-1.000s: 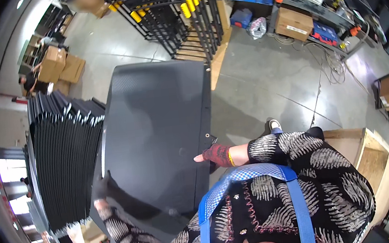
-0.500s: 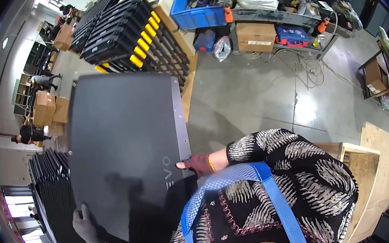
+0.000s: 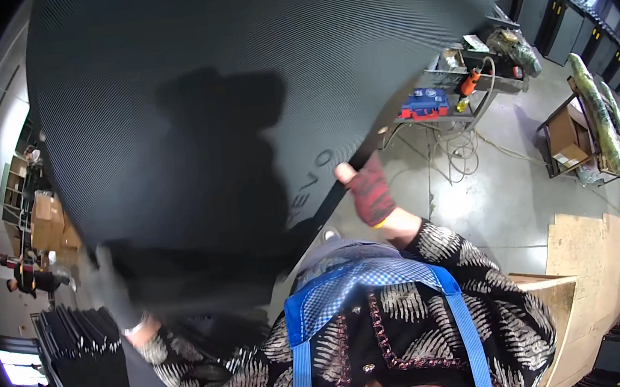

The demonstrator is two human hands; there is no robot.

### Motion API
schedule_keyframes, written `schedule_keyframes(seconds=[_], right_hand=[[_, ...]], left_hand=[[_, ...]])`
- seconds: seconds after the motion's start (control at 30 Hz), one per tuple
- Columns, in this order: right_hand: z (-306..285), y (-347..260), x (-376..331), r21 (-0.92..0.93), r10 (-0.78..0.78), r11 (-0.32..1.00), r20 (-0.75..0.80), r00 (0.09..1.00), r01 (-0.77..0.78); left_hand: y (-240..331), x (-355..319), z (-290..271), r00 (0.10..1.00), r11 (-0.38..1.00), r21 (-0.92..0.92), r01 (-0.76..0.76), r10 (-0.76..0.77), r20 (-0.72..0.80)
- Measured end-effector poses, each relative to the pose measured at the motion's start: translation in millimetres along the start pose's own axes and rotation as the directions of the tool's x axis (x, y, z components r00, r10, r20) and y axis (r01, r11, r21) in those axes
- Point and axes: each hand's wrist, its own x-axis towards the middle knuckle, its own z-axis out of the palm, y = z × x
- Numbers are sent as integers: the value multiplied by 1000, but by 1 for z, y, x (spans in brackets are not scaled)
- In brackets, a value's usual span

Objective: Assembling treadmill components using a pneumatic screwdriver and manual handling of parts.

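A large, dark, fine-ribbed panel [image 3: 131, 69] with pale lettering near one edge is held up in front of me, filling much of the upper left. My right hand [image 3: 372, 196], in a red and black glove with a bare thumb tip, is closed on its right edge beside the lettering. The thumb lies on the ribbed face; the fingers behind are hidden. At the panel's lower left edge, my left hand [image 3: 114, 289] in a grey glove grips it, smeared by motion. A shadow falls across the panel's middle.
To the left stands a stack of black panels [image 3: 75, 331], with cardboard boxes [image 3: 48, 221] and a person [image 3: 36, 279] beyond. Right of the panel are a cart with a blue and red case [image 3: 425, 103], hoses [image 3: 457, 159] on the floor and a rack [image 3: 568, 132]. Plywood [image 3: 597, 269] lies lower right.
The panel has risen and come closer, its right side swinging up and to the right. It now covers the stacked black frames and blue bin. Both hands moved with it, still holding on.
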Motion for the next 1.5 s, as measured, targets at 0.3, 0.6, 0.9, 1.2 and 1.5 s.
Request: schedule_keyframes(seconds=[0.3, 0.6, 0.9, 1.2, 1.5], right_hand=[[-149, -120, 169, -422, -737, 669, -480, 475, 612], [-197, -279, 268, -944, -989, 141, -119, 93, 298], [-253, -384, 458, -879, -800, -192, 397, 449, 436], [-213, -381, 679, -946, -667, -325, 227, 710, -2], [-277, -318, 856, -889, -329, -225, 454, 828, 398]], left_hand=[[182, 51, 353, 968, 737, -676, -33, 192, 163], [410, 87, 495, 671, 206, -859, 470, 549, 499], [561, 92, 587, 214, 119, -455, 883, 760, 614], [730, 87, 649, 556, -257, -528, 809, 627, 546], [806, 41, 699, 509, 171, -812, 558, 703, 498]])
